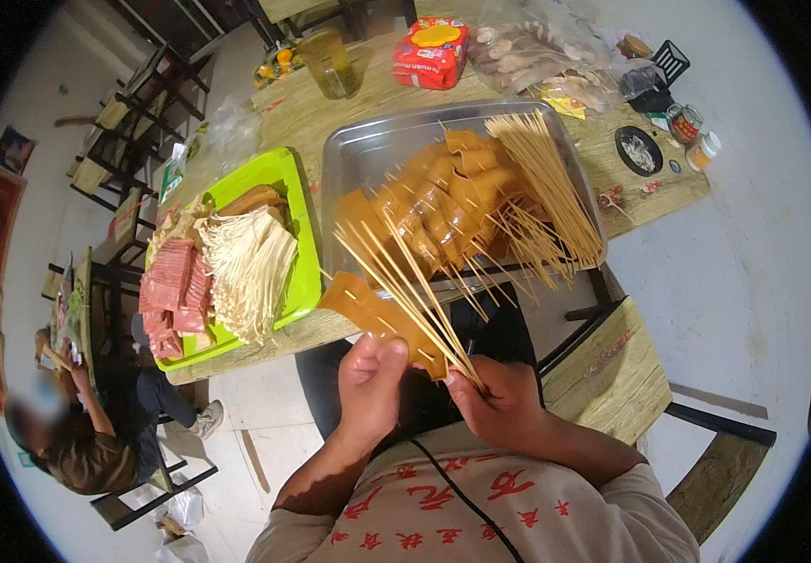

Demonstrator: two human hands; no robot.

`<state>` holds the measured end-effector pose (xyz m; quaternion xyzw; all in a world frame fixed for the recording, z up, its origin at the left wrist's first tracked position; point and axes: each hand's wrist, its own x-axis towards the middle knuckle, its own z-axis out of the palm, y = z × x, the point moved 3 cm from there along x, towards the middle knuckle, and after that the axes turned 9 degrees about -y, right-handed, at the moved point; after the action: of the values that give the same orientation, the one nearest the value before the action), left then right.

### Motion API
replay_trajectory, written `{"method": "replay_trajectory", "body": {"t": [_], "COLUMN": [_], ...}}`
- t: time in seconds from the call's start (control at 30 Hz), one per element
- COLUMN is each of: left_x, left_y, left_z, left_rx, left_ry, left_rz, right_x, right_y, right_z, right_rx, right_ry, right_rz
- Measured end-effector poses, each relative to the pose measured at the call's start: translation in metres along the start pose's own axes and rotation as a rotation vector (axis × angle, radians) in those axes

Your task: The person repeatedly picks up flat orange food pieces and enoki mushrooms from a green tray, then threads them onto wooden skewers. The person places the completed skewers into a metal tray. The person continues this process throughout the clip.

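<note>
Between finger and thumb my left hand (371,383) grips a flat brown sheet of what looks like tofu skin (370,310), threaded in folds on a skewer. My right hand (493,397) holds several loose bamboo skewers (416,295), fanned up and to the left, and its thumb is at the sheet's lower end. Just beyond both hands, a metal tray (349,141) holds a heap of skewered brown sheets (440,197). A thick bundle of bare bamboo skewers (553,183) lies along the tray's right side.
Left of the metal tray, a green tray (305,246) carries enoki mushrooms (247,271) and pink sliced meat (176,278). Behind stand a plastic jug (328,67), a red wipes pack (431,55) and bagged mushrooms (532,49). A wooden chair (609,366) is at right; another person (89,450) sits at left.
</note>
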<state>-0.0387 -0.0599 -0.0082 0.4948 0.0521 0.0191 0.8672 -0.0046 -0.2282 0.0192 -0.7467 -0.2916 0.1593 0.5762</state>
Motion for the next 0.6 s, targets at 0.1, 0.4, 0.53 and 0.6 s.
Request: {"method": "replay_trajectory", "body": {"t": [0.1, 0.4, 0.53, 0.6], "left_x": [-0.007, 0.010, 0.021, 0.029], "left_y": [-0.005, 0.031, 0.034, 0.033], "left_z": [-0.003, -0.021, -0.016, -0.021], "left_rx": [0.133, 0.172, 0.248, 0.301], "left_ry": [-0.028, 0.054, -0.044, -0.057], "left_rz": [0.025, 0.155, 0.121, 0.117], "right_x": [0.006, 0.002, 0.015, 0.025], "right_y": [-0.004, 0.004, -0.002, 0.014], "right_z": [0.005, -0.004, -0.029, -0.045], "right_rx": [-0.040, -0.350, -0.582, -0.689], "right_ry": [0.023, 0.035, 0.224, 0.278], "right_rz": [-0.030, -0.366, -0.324, -0.090]}}
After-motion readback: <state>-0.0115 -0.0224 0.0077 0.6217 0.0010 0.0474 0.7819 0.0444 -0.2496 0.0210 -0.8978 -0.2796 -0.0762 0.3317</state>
